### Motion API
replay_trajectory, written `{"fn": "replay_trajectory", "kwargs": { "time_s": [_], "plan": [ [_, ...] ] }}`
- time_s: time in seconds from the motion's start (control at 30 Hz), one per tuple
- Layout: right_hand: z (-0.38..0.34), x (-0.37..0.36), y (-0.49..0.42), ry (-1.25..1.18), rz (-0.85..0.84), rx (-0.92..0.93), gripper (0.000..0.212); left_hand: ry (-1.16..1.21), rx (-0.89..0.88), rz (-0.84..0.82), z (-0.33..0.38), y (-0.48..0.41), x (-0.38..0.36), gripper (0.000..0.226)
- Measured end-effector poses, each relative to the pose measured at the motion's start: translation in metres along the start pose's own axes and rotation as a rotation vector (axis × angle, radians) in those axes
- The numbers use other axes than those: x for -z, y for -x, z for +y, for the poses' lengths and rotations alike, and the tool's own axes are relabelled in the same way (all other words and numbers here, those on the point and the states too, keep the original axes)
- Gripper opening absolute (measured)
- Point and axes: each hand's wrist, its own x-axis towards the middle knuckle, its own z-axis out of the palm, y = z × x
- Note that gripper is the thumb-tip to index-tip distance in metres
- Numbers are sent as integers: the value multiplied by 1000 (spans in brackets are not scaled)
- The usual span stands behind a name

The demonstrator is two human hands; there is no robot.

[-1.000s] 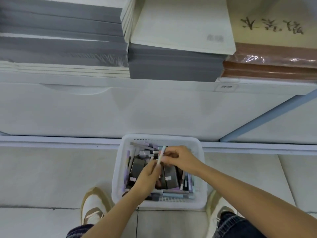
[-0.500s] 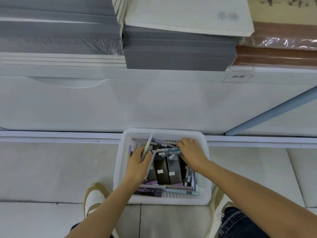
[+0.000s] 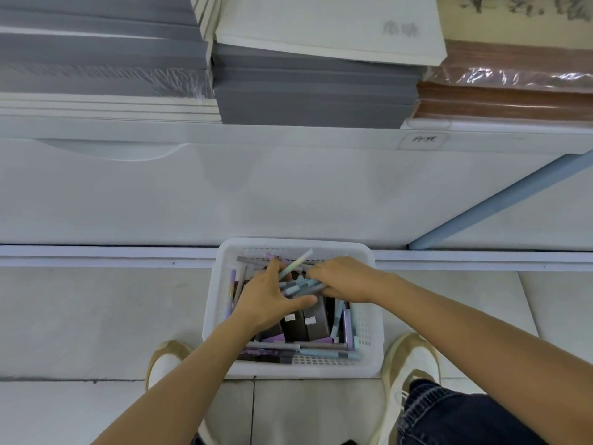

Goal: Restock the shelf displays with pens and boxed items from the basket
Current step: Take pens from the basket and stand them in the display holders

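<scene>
A white plastic basket (image 3: 369, 322) stands on the floor between my feet, filled with pastel pens and dark boxes (image 3: 305, 322). Both hands are inside it. My left hand (image 3: 266, 300) holds a pale green pen (image 3: 296, 263) that points up and right, its thumb lying under a bundle of blue and grey pens (image 3: 300, 285). My right hand (image 3: 346, 277) grips that bundle from the right. More pens lie along the basket's near edge (image 3: 308, 351) and left side.
A white shelf front (image 3: 256, 187) rises right behind the basket. Stacks of grey and cream notebooks (image 3: 308, 88) and brown wrapped ones (image 3: 503, 91) lie on the shelf above. My shoes (image 3: 414, 358) flank the basket on grey floor tiles.
The hands have come together over the basket's far half. The right hand has gathered a bundle of pens, and the left hand still holds its pen, now tilted to the right.
</scene>
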Motion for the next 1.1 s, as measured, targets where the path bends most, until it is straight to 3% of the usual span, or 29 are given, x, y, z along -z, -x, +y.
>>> {"fn": "replay_trajectory", "kwargs": {
  "time_s": [0.1, 0.2, 0.3, 0.4, 0.5, 0.63, 0.77, 0.9, 1.03, 1.1],
  "plan": [
    [-1, 6, 1, -83, -61, 1, 8, -114, 3, -93, -2, -3, -1, 55],
    [-3, 8, 5, -226, -54, -16, 25, -60, -12, -162, -5, -3, -1, 44],
    [-5, 7, 7, -397, -61, -39, 12, -62, -23, -188, -11, 0, 0, 35],
    [-3, 4, 6, -488, -70, -56, 15, -43, -24, -232, -17, 2, 0, 23],
    [3, 4, 7, -558, -80, -51, 8, -70, -28, -256, -21, 2, 1, 20],
    [15, -1, 11, -618, -11, -102, 21, -102, -22, -262, -27, 4, 2, 22],
    [15, -9, 9, -791, 52, -180, 37, 68, 7, -335, -32, 10, 2, 20],
    [17, -8, 9, -1119, 286, -418, 36, 327, 71, -300, -32, 16, 11, 16],
    [-12, -19, 0, -1338, 165, -454, 48, 491, 89, -255, -21, 20, 11, 21],
    [-30, -24, -10, -1450, 263, -433, 42, 523, 80, -261, -14, 22, 7, 23]
  ]
}}
